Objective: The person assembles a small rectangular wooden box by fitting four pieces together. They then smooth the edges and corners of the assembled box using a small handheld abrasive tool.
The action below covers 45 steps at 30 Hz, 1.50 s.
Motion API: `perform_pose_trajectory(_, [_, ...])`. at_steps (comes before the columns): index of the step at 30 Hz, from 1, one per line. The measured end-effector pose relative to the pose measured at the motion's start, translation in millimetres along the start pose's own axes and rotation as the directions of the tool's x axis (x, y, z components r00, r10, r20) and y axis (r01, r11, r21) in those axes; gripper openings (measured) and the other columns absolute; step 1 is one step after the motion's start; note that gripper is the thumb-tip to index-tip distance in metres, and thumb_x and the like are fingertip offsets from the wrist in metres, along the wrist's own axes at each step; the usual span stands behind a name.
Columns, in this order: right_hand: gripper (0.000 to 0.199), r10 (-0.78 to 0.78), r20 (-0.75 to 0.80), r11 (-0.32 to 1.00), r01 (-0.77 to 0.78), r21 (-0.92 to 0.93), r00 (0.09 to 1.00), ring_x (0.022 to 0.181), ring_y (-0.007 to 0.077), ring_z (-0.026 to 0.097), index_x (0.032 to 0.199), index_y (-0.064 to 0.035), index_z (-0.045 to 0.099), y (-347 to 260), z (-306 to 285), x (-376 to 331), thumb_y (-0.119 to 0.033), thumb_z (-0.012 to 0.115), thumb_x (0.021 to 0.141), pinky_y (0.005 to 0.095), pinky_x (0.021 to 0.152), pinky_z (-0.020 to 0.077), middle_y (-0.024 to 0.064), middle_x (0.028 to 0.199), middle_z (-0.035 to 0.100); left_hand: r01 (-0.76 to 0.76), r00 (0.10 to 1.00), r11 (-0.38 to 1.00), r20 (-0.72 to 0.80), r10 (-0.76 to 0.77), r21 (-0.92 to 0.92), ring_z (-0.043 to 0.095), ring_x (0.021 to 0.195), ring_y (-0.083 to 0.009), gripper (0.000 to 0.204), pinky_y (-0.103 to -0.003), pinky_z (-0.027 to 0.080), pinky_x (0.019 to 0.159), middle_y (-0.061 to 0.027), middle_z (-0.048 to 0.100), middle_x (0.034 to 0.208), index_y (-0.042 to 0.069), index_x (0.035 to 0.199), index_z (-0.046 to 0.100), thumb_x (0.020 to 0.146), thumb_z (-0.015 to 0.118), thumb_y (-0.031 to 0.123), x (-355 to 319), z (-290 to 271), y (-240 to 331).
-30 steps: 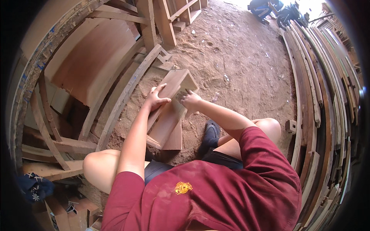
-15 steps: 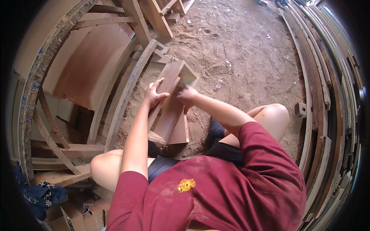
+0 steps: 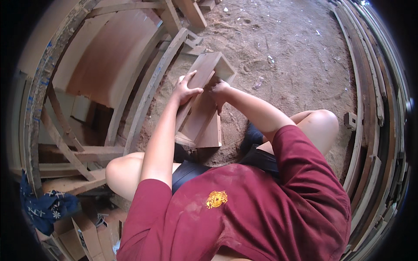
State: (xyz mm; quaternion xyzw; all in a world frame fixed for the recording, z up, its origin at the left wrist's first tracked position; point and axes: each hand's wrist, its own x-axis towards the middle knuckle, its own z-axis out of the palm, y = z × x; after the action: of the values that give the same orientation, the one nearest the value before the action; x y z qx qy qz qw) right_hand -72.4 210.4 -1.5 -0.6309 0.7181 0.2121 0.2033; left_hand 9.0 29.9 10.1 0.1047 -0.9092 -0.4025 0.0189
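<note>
A long, narrow wooden box point(image 3: 201, 111) of pale brown boards stands tilted between my legs, its open side facing up toward me. My left hand point(image 3: 187, 90) grips its left side board, thumb across the top edge and fingers spread along the outer face. My right hand point(image 3: 220, 90) reaches over the right side, fingers bent down into the box near its far end. Those fingertips are shaded and partly hidden, so whatever is pressed under them cannot be made out. A loose-looking inner strip of board runs lengthwise inside the box.
Wooden frames point(image 3: 152, 82) stand close on the left. Stacked long planks point(image 3: 363, 87) line the right side. A small wooden block point(image 3: 349, 120) lies by the planks. Dark blue cloth point(image 3: 50, 209) and cardboard point(image 3: 85, 232) are at lower left. Sandy ground point(image 3: 278, 56) stretches ahead.
The view has shifted, so box and hands appear higher and further right. My right hand, blurred before, now looks sharper in the box. My left hand keeps its hold.
</note>
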Motion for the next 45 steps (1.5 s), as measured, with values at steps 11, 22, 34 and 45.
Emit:
perform_pose_trajectory(11, [0.147, -0.378, -0.164, 0.924, 0.381, -0.015, 0.911, 0.151, 0.0359, 0.017, 0.158, -0.0114, 0.021, -114, 18, 19, -0.083, 0.078, 0.042, 0.0592, 0.121, 0.006, 0.0084, 0.161, 0.03, 0.005, 1.0, 0.999, -0.007, -0.005, 0.045, 0.046, 0.131, -0.0397, 0.105, -0.046, 0.037, 0.113, -0.0245, 0.044, 0.14, 0.026, 0.148, 0.047, 0.054, 0.082, 0.058, -6, 1, -2])
perform_pose_trajectory(22, [0.128, -0.119, -0.168, 0.987, 0.099, -0.124, 0.979, 0.142, 0.0276, 0.037, 0.149, -0.0212, 0.044, -30, 36, 6, -0.078, 0.083, 0.041, 0.0516, 0.119, 0.0203, 0.0017, 0.149, 0.048, 0.018, 1.0, 0.999, 0.027, -0.016, -0.048, 0.046, 0.132, -0.0398, 0.104, -0.046, 0.037, 0.112, -0.0259, 0.045, 0.139, 0.021, 0.147, 0.049, 0.054, 0.082, 0.056, 2, -4, 0])
perform_pose_trajectory(34, [0.097, 0.237, -0.371, 0.927, -0.323, -0.188, 0.898, 0.145, 0.0286, 0.034, 0.146, -0.0247, 0.051, 84, 104, 14, -0.055, 0.086, 0.06, 0.0557, 0.121, 0.0105, 0.001, 0.147, 0.052, -0.081, 0.996, 0.996, 0.05, 0.08, 0.03, 0.046, 0.132, -0.0391, 0.107, -0.047, 0.037, 0.112, -0.0246, 0.046, 0.139, 0.024, 0.149, 0.045, 0.055, 0.082, 0.06, 25, 20, 11])
perform_pose_trajectory(45, [0.059, -0.055, -0.43, 0.963, 0.161, 0.215, 0.901, 0.133, 0.0304, 0.048, 0.14, -0.0159, 0.054, 37, 105, 77, -0.055, 0.035, 0.101, 0.0496, 0.111, 0.034, 0.0064, 0.142, 0.056, -0.112, 0.994, 0.992, 0.021, 0.111, 0.05, 0.044, 0.13, -0.0402, 0.108, -0.046, 0.036, 0.113, -0.0256, 0.044, 0.138, 0.02, 0.149, 0.043, 0.056, 0.085, 0.055, 10, 13, 30])
